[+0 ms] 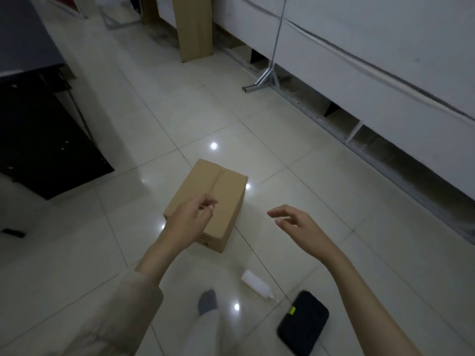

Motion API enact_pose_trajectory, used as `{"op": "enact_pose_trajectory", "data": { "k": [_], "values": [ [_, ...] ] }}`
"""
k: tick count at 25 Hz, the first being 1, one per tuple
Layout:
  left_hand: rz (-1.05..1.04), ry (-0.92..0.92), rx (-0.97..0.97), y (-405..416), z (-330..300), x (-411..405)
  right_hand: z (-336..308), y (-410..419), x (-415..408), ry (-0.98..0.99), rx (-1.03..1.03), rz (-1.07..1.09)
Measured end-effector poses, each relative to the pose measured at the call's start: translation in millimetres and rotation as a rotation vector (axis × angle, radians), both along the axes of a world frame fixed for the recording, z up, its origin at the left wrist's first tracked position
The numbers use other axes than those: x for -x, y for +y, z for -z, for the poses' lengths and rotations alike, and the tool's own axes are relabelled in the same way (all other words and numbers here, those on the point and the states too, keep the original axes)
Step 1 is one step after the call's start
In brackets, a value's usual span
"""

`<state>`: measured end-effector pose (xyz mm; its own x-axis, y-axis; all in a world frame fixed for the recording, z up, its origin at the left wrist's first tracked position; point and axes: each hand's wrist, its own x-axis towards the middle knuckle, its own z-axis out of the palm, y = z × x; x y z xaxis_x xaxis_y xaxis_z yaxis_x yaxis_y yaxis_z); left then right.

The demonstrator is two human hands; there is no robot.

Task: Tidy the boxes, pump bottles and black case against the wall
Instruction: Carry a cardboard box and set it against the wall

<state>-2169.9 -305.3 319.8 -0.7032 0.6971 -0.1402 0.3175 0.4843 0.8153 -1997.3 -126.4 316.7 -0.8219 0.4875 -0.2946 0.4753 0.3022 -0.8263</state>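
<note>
Glossy pale floor tiles [180, 104] run up to a white wall [372, 60] along the right side, where a tall cardboard panel [195, 27] leans at 12 o'clock and a metal stand foot [259, 82] sits at about 1 o'clock. By the look of it the tidying has barely begun: the small cardboard box [221, 191] lies out in the middle of the floor, well apart from the wall, and the white squeeze bottle [258, 283] lies on its side at 5 o'clock, near the black case [303, 322], which lies flat beside it. All three are yet to go against the wall.

Both hands hold nothing. The left hand [189, 222] hovers over the box's near left edge with fingers loosely curled; whether it touches the cardboard I cannot tell. The right hand [295, 224] hangs at 3 o'clock of the box, just beside it, fingers relaxed and spread toward it. A grey-socked foot [207, 301] shows at 6 o'clock.
</note>
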Motion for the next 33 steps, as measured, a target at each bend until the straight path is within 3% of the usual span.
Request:
{"op": "enact_pose_trajectory", "data": {
  "k": [5, 10, 16, 19, 26, 33],
  "values": [
    [-0.147, -0.006, 0.058, 28.9, 64.0, 84.1, 65.4, 38.7, 117.2, -0.014, 0.048, 0.025],
    [-0.315, -0.092, 0.080, 56.7, 190.5, 133.6, 202.6, 84.4, 203.4, -0.081, 0.053, 0.022],
    [-0.494, -0.112, 0.189, 82.5, 359.6, 175.3, 372.0, 136.3, 288.6, -0.096, -0.164, -0.077],
    [-0.679, -0.254, 0.327, 85.6, 415.0, 173.0, 432.1, 159.7, 317.2, -0.174, -0.294, -0.105],
    [-0.817, -0.678, 0.170, 89.9, 472.3, 161.4, 489.3, 224.8, 362.5, -0.437, -0.435, -0.106],
    [-1.023, -0.663, 0.095, 92.5, 484.2, 160.9, 487.3, 231.5, 359.7, -0.506, -0.364, -0.068]
  ]
}}
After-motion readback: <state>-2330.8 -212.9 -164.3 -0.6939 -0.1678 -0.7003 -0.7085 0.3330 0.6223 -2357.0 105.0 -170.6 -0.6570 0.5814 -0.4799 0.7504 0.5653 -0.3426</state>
